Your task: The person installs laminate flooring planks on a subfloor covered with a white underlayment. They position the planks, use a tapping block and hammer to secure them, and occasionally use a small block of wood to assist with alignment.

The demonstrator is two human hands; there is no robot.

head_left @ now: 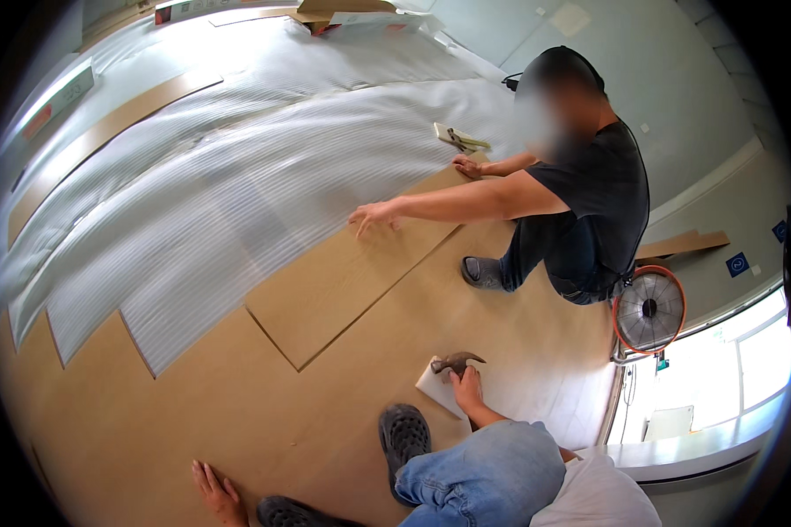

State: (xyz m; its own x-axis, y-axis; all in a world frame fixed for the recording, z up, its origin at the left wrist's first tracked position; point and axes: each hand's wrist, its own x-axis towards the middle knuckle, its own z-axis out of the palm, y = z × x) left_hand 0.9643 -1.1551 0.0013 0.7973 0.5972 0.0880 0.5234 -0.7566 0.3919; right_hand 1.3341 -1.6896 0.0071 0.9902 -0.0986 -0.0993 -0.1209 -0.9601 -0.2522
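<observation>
My left hand [221, 494] lies open on the tan plank flooring [132, 439] at the lower left, fingers apart. My right hand [468, 391] is closed on a claw hammer [455, 362] at lower centre, just over a white block [435, 385]; whether it also touches the block I cannot tell. Beyond, a co-worker in a dark T-shirt [589, 193] crouches with both hands at a loose-looking plank [325, 290], which has visible dark gaps along its near edge and left end.
Ribbed silvery underlay [193, 193] covers the far left floor, with a long board [114, 132] on it. A small tool on a pale block [461, 140] lies beyond the co-worker's hand. An orange-rimmed fan [649, 309] stands right, near a bright doorway. My shoe [404, 443] is on the planks.
</observation>
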